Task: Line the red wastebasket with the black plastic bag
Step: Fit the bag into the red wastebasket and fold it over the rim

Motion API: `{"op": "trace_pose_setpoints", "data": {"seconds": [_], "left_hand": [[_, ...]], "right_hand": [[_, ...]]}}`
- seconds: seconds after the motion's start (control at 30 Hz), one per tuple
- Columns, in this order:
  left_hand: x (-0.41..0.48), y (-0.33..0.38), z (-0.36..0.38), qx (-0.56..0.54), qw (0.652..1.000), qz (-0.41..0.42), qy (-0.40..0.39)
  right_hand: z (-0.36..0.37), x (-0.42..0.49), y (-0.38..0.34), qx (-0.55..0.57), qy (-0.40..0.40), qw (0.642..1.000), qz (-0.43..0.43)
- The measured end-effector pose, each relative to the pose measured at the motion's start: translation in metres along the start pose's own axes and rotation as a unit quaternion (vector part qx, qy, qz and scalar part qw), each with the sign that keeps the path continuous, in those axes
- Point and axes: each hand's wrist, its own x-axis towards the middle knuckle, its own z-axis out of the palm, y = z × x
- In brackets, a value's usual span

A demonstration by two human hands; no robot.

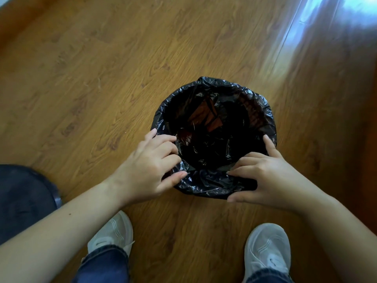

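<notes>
The black plastic bag (214,186) sits inside the wastebasket and is folded out over the whole rim, hiding the basket's outside. Reddish-brown patches of the wastebasket (205,114) show through the thin film deep inside. My left hand (151,170) grips the bag at the near left of the rim, fingers curled over the edge and thumb outside. My right hand (263,176) grips the bag at the near right of the rim, fingers over the edge, thumb below on the outer fold.
The basket stands on a wooden floor (102,78). My two white shoes (114,231) (267,248) are just in front of it. A dark fabric object (22,197) lies at the left. Bright glare falls on the floor at the top right.
</notes>
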Motion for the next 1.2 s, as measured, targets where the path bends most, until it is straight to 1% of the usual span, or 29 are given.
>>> {"op": "trace_pose_setpoints", "data": {"seconds": [0.13,0.23,0.33,0.43,0.53,0.77,0.83,0.93,1.03,1.1,1.2], "left_hand": [[0.001,0.012,0.004,-0.015,0.999,0.043,0.011],[0.005,0.02,0.009,-0.009,0.997,0.069,0.02],[0.008,0.021,0.012,-0.024,0.996,0.068,0.051],[0.009,0.02,0.013,-0.032,0.994,0.078,0.072],[0.007,0.012,0.012,-0.015,0.993,0.081,0.085],[-0.012,-0.017,0.005,0.043,0.993,0.033,0.107],[-0.015,-0.025,0.001,0.063,0.992,0.022,0.108],[-0.011,-0.032,-0.006,0.074,0.992,0.001,0.099],[-0.005,-0.021,-0.01,0.015,0.996,-0.038,0.074],[0.001,-0.006,-0.007,-0.011,0.998,-0.018,0.055],[0.011,0.012,0.0,-0.006,0.998,0.039,0.043]], "right_hand": [[0.009,0.009,-0.012,-0.04,0.061,0.997,0.025],[0.012,0.021,-0.026,-0.052,0.058,0.995,0.068],[0.016,0.028,-0.032,-0.042,0.066,0.994,0.078],[0.018,0.026,-0.033,-0.038,0.078,0.995,0.059],[0.021,0.019,-0.029,-0.045,0.132,0.99,0.029],[0.02,0.01,-0.006,-0.068,0.195,0.978,-0.035],[0.018,0.01,-0.001,-0.068,0.214,0.973,-0.045],[0.017,0.01,0.001,-0.061,0.225,0.972,-0.033],[0.021,0.014,-0.005,-0.058,0.229,0.972,-0.015],[0.024,0.019,-0.015,-0.054,0.232,0.971,-0.017],[0.024,0.024,-0.026,-0.045,0.225,0.973,-0.032]]}}
